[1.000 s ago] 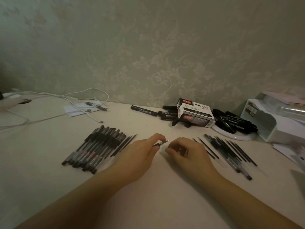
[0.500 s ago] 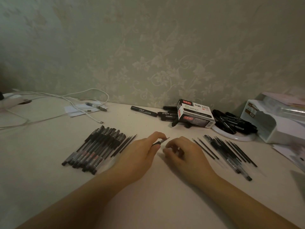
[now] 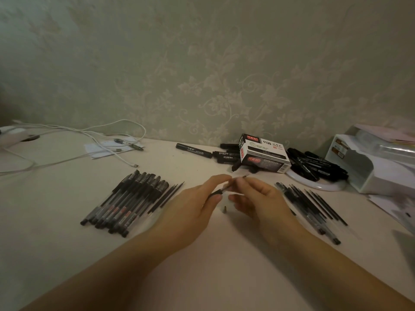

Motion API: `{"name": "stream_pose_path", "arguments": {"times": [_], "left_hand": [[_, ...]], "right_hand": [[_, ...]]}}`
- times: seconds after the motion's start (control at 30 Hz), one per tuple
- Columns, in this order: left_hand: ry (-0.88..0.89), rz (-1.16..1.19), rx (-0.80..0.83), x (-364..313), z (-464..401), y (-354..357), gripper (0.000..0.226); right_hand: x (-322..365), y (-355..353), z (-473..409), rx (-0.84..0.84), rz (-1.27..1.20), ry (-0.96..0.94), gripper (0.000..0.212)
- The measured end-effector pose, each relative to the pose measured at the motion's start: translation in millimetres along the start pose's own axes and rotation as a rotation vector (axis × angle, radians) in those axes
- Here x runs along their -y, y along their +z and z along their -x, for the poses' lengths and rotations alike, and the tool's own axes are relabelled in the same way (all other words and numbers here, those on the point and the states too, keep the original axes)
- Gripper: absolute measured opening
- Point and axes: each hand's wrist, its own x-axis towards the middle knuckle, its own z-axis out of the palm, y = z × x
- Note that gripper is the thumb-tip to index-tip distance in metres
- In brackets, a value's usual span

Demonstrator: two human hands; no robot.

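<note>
My left hand (image 3: 193,207) grips a black gel pen (image 3: 219,191) by its barrel, just above the table's middle. My right hand (image 3: 258,198) pinches the thin refill (image 3: 243,176) that sticks out of the pen's front end toward the far right. A small dark cone-shaped tip piece (image 3: 225,208) lies on the table between the two hands. To the left lies a neat row of assembled gel pens (image 3: 125,203) with a few bare refills (image 3: 168,196) beside it. On the right lies a looser spread of pens and refills (image 3: 314,205).
A marker box (image 3: 262,153) stands at the wall with loose black markers (image 3: 194,150) to its left and a heap of markers on a white plate (image 3: 318,187) to its right. A white organiser (image 3: 377,171) is far right. White cables (image 3: 74,140) lie far left.
Both hands rose slightly and met. The refill now sticks out of the pen between my right fingers, and the small tip piece has appeared on the table below them.
</note>
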Motion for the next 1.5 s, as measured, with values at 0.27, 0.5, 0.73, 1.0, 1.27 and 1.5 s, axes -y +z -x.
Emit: {"name": "stream_pose_path", "arguments": {"times": [0.27, 0.5, 0.73, 1.0, 1.27, 1.5], "left_hand": [[-0.069, -0.026, 0.033, 11.8, 0.4, 2.9, 0.033], [-0.089, -0.075, 0.066, 14.3, 1.0, 4.7, 0.030], [-0.073, -0.085, 0.057, 15.8, 1.1, 5.3, 0.027], [-0.128, -0.184, -0.013, 20.6, -1.2, -2.0, 0.023], [-0.492, -0.504, -0.095, 43.0, -0.4, -24.2, 0.023], [-0.535, -0.546, -0.024, 40.8, -0.8, -22.9, 0.018]], "right_hand": [[13.5, -52.0, -23.3, -0.421, 0.339, -0.207, 0.015], [-5.1, -57.8, -17.6, -0.283, 1.216, -0.324, 0.011], [-9.4, -56.0, -17.5, -0.293, 1.416, -0.284, 0.021], [-8.5, -53.3, -16.7, -0.308, 1.378, -0.371, 0.023], [-9.2, -41.5, -10.9, -0.291, 1.283, -0.527, 0.013], [-11.0, -42.3, -11.4, -0.257, 1.273, -0.515, 0.015]]}}
